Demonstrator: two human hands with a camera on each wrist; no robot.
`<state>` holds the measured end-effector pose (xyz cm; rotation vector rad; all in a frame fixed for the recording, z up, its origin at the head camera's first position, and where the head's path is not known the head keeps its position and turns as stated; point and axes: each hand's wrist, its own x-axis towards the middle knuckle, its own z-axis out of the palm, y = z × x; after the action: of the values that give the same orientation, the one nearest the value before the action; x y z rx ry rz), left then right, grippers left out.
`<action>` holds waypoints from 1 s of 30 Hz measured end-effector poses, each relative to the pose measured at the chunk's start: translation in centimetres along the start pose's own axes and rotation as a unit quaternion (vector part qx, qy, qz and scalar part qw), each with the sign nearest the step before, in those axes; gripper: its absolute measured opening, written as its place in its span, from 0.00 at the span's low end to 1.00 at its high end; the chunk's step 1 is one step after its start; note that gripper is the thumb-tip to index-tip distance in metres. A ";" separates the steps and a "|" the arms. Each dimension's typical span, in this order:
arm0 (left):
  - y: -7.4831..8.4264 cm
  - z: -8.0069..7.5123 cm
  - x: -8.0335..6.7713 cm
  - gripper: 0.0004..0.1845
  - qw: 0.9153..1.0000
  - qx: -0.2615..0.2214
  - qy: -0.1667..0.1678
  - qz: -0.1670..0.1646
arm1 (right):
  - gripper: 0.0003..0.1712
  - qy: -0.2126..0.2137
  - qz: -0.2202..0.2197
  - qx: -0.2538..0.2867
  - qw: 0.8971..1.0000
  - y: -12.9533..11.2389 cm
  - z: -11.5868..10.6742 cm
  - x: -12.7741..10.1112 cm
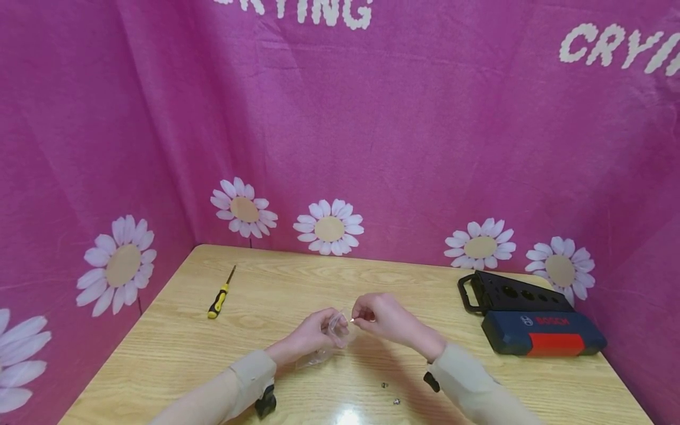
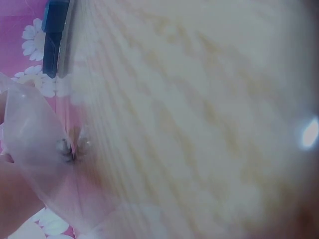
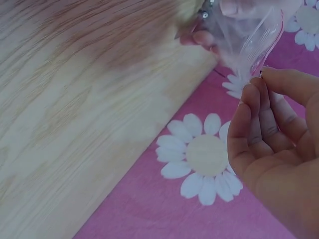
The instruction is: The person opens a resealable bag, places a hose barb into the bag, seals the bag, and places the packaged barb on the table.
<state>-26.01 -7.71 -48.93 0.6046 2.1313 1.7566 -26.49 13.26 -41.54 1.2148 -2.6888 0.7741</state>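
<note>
Left hand (image 1: 310, 337) pinches a clear zip bag (image 1: 336, 326); right hand (image 1: 383, 317) pinches probably a small screw (image 1: 352, 320) at its mouth, needing steady aim.

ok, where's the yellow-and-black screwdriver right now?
Head view: the yellow-and-black screwdriver lies on the wooden table at its far left, near the pink daisy cloth, untouched.

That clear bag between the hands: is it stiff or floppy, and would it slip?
Probably floppy: the bag creases and sags between the left hand and right hand. Likely very light, being thin and see-through. Its glossy film may be slippery, so a pinching grip suits it.
</note>
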 end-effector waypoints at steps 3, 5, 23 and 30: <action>0.0 0.0 0.0 0.17 1.000 0.009 0.000 -0.005 | 0.03 0.000 -0.011 0.005 1.000 -0.3 0.4 0.4; 0.0 0.0 0.0 0.17 1.000 0.020 0.003 -0.011 | 0.03 -0.002 -0.012 0.012 1.000 -0.5 0.5 0.7; 0.1 -0.1 0.2 0.18 1.000 0.025 0.009 -0.017 | 0.03 -0.018 0.029 0.050 0.998 0.8 -0.7 -2.6; -0.2 -0.1 0.2 0.18 0.999 0.027 0.007 -0.016 | 0.03 -0.045 0.065 0.110 0.991 1.7 -0.3 -5.5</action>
<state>-26.28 -7.72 -49.14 0.5706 2.1930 1.6957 -24.01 18.02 -43.50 1.1492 -2.8415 1.0849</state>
